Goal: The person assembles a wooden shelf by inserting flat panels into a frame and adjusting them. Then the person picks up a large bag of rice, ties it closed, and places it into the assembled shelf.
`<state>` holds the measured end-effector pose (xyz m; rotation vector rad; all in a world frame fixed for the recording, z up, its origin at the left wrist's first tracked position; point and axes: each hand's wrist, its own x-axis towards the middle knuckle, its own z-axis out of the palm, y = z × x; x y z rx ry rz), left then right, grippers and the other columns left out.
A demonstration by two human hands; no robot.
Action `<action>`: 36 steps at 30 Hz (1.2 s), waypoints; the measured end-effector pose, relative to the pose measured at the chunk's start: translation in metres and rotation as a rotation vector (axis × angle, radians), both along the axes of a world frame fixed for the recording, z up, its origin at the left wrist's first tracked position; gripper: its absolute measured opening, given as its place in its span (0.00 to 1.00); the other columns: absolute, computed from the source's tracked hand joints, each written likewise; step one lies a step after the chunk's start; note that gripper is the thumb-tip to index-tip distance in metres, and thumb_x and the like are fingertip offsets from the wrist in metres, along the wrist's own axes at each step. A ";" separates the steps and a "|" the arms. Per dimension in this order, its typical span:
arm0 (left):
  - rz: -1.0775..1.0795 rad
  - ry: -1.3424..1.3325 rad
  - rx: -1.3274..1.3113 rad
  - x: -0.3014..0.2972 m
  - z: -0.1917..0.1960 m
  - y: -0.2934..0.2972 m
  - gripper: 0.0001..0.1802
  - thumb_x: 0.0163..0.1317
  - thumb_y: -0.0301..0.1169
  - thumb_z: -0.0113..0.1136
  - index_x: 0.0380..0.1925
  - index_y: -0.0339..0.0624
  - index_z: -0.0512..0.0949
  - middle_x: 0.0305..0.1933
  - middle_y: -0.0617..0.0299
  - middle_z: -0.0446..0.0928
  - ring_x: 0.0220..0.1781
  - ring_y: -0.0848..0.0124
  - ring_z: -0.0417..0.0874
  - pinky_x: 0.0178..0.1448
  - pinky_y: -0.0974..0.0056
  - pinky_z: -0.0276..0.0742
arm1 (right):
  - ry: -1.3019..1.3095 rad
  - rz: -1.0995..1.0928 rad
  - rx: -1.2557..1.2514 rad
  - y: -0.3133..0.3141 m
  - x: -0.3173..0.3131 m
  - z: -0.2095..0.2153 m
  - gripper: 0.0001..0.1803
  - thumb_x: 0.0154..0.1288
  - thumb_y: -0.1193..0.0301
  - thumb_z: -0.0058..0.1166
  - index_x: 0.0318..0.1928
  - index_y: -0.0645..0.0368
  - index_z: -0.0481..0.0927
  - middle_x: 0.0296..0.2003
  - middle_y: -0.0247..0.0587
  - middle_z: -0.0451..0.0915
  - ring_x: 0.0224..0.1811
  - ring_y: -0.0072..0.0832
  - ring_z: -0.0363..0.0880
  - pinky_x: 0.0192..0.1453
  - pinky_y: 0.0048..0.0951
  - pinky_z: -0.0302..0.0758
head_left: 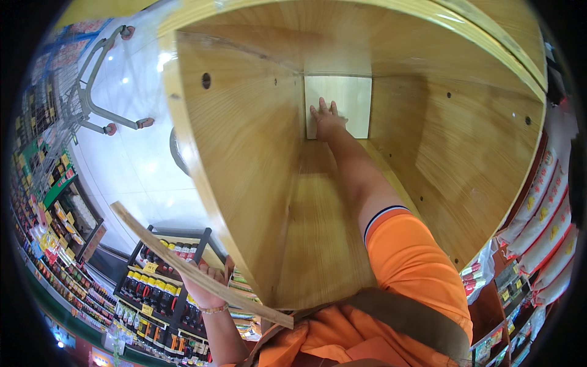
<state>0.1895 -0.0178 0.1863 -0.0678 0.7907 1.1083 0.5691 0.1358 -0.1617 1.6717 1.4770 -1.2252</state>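
Observation:
My right arm, in an orange sleeve, reaches deep into a wooden cabinet [257, 153]. At its far end my right hand [328, 119] lies with fingers spread against a pale rectangular panel [357, 98], holding nothing. Outside the cabinet, at the lower left, my left hand [206, 287] is closed on a wooden board [244, 300]. The board shows nearly edge-on as a long slanting strip, and it hides part of the fingers. A bracelet circles my left wrist.
Left of the cabinet, a shopping cart [85, 104] stands on the white floor [122, 159]. Shelves of dark bottles with yellow caps [150, 287] are at lower left. Stacked white and red bags [538, 214] line the right side. Small holes dot the cabinet's inner walls.

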 end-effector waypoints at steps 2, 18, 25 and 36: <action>0.335 0.466 -0.356 0.010 0.010 0.006 0.19 0.75 0.50 0.43 0.43 0.46 0.73 0.34 0.60 0.80 0.31 0.70 0.80 0.33 0.68 0.77 | 0.027 0.010 -0.025 0.016 0.010 0.012 0.45 0.65 0.66 0.51 0.78 0.34 0.43 0.79 0.34 0.35 0.80 0.44 0.41 0.71 0.72 0.53; 0.056 0.498 -0.152 0.120 0.116 0.101 0.39 0.73 0.60 0.39 0.70 0.39 0.61 0.71 0.57 0.66 0.70 0.61 0.68 0.71 0.57 0.64 | 0.740 -1.060 0.349 -0.025 0.111 0.370 0.24 0.76 0.57 0.45 0.64 0.59 0.72 0.53 0.40 0.82 0.57 0.30 0.79 0.63 0.34 0.70; -0.023 0.864 0.188 0.175 0.123 0.108 0.30 0.76 0.53 0.41 0.54 0.35 0.74 0.51 0.58 0.78 0.51 0.68 0.78 0.53 0.62 0.74 | 1.033 -1.320 0.276 -0.077 0.096 0.445 0.31 0.78 0.49 0.36 0.66 0.62 0.68 0.60 0.43 0.75 0.61 0.33 0.73 0.66 0.35 0.65; -0.289 1.317 1.784 0.219 0.156 0.102 0.28 0.52 0.55 0.68 0.34 0.39 0.77 0.38 0.53 0.84 0.31 0.58 0.84 0.32 0.62 0.78 | 1.530 -1.735 0.316 -0.109 0.097 0.423 0.47 0.70 0.32 0.27 0.73 0.58 0.60 0.69 0.44 0.64 0.70 0.39 0.63 0.73 0.44 0.61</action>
